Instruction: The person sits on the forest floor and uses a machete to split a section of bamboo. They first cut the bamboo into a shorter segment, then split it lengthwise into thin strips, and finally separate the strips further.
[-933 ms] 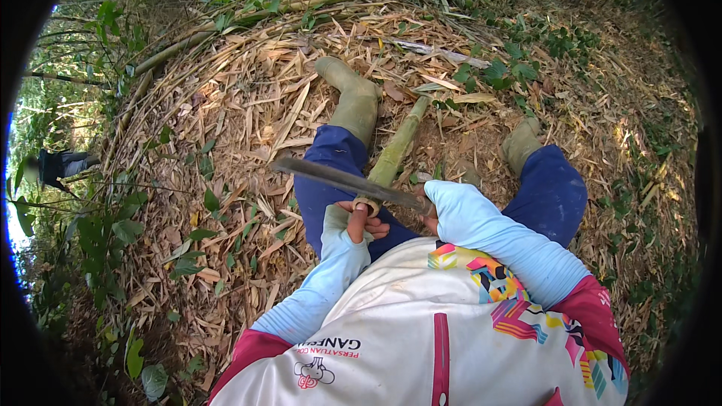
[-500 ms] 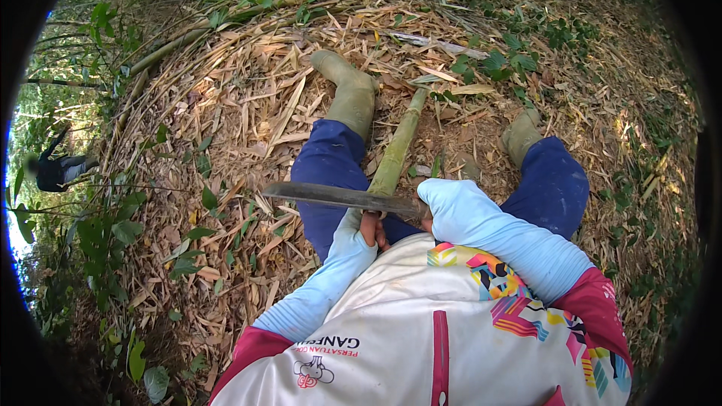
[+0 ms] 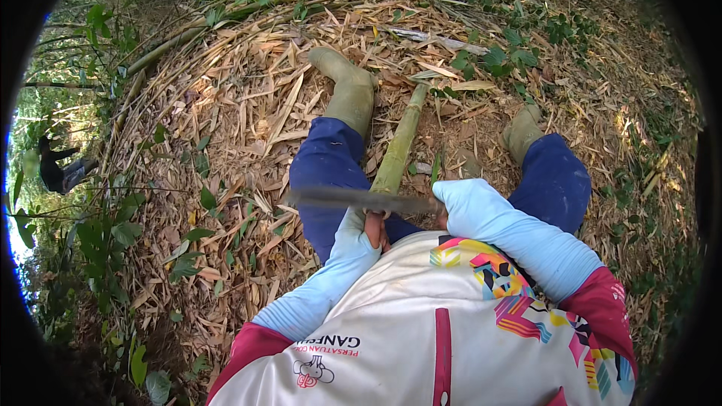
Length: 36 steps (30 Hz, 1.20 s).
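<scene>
A green bamboo pole (image 3: 400, 139) slants away from my waist between my legs, its far end on the leaf-strewn ground. Close to my body, my left hand (image 3: 374, 230) is closed around its near end, the fingers partly hidden beneath. Across the pole, just in front of that hand, lies the dark blade of a machete (image 3: 335, 197), slightly blurred and pointing left. My right hand (image 3: 445, 209) grips the machete at its right end; the pale blue sleeve covers most of this hand and hides the handle.
My olive rubber boots (image 3: 350, 94) stand apart on dry bamboo leaves (image 3: 248, 128). A long bamboo stem (image 3: 177, 39) arcs across the far left, and a pale broken stick (image 3: 440, 40) lies ahead. Leafy plants (image 3: 128, 233) grow at left, where another person (image 3: 54, 169) is some way off.
My right hand has drawn the machete to the right across the pole, and its blade is now blurred. The pole and left hand have barely shifted. The distant person has changed posture.
</scene>
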Available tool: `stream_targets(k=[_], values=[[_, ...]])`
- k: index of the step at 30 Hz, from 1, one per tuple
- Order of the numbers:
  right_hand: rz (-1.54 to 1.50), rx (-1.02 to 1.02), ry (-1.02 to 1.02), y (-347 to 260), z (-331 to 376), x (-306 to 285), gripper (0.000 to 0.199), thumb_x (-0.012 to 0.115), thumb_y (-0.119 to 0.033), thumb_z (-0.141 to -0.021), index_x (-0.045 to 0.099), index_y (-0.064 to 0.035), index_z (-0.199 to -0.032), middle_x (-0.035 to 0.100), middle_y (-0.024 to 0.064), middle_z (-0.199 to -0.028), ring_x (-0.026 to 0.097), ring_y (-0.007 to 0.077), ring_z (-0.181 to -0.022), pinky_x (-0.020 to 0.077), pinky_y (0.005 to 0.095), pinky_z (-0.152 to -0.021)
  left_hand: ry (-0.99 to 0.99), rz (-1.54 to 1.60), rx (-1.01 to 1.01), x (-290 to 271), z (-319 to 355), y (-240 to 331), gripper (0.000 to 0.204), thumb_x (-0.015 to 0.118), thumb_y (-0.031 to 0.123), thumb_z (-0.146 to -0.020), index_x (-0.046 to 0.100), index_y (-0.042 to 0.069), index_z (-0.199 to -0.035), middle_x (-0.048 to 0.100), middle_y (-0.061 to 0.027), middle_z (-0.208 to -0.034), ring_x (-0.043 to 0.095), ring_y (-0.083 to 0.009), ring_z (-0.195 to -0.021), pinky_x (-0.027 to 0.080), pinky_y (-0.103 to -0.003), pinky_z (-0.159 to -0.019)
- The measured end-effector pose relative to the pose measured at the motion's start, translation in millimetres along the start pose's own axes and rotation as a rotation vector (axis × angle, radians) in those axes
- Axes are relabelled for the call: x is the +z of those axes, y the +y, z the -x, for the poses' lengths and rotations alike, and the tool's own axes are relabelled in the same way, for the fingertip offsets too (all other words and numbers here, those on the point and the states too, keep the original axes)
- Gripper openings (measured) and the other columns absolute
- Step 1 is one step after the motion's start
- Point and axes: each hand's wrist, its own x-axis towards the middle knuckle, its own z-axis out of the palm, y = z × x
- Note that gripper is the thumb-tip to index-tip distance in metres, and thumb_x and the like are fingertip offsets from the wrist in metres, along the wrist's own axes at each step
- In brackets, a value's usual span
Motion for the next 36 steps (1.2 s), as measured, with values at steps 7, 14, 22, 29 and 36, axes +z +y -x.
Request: stream_targets(k=[7,14,22,29,36], values=[[-0.097,0.017,-0.012,-2.3,10.1,-6.9,0.022,0.071,-0.012,-0.074,0.061,-0.0047,-0.093,0.066,0.0190,-0.081,0.066,0.0389,-0.081,0.0519,0.0449,-0.072,-0.004,0.007,0.058,4.4,2.9,-2.2,0.016,0.055,0.019,-0.099,0.048,0.005,-0.101,0.050,-0.0052,-0.076,0.048,-0.0127,-0.053,0.044,-0.031,-0.049],[0.017,-0.048,0.048,-2.5,4.6,-5.9,0.023,0.071,-0.010,-0.072,0.060,-0.0060,-0.092,0.064,0.0187,-0.080,0.065,0.0398,-0.079,0.0516,0.0450,-0.071,0.060,-0.109,0.100,19.2,-0.9,7.2,0.018,0.048,0.018,-0.101,0.051,0.001,-0.108,0.055,-0.0043,-0.069,0.050,-0.0103,-0.050,0.044,-0.028,-0.046],[-0.002,-0.002,0.007,10.2,1.3,-7.4,0.025,0.072,-0.012,-0.071,0.059,-0.0041,-0.090,0.064,0.0205,-0.080,0.065,0.0409,-0.080,0.0512,0.0451,-0.070,-0.008,-0.381,0.129,3.7,-4.3,-1.4,0.019,0.051,0.021,-0.101,0.052,0.002,-0.104,0.054,-0.0028,-0.068,0.051,-0.0117,-0.058,0.043,-0.028,-0.055],[-0.011,0.000,0.040,12.1,0.6,-8.8,0.023,0.070,-0.011,-0.072,0.061,-0.0064,-0.092,0.064,0.0199,-0.079,0.064,0.0407,-0.078,0.0507,0.0449,-0.069,0.030,-0.365,0.268,10.5,-8.1,-10.5,0.022,0.053,0.021,-0.100,0.053,0.000,-0.104,0.061,-0.0100,-0.077,0.058,-0.0185,-0.073,0.046,-0.032,-0.068],[0.013,-0.036,-0.063,1.6,7.2,-21.0,0.025,0.071,-0.014,-0.071,0.060,-0.0051,-0.092,0.066,0.0192,-0.080,0.066,0.0393,-0.080,0.0521,0.0454,-0.071,0.028,-0.597,0.278,0.8,0.6,-9.9,0.021,0.056,0.019,-0.098,0.055,0.000,-0.104,0.063,-0.0164,-0.083,0.060,-0.0245,-0.077,0.048,-0.035,-0.074]])
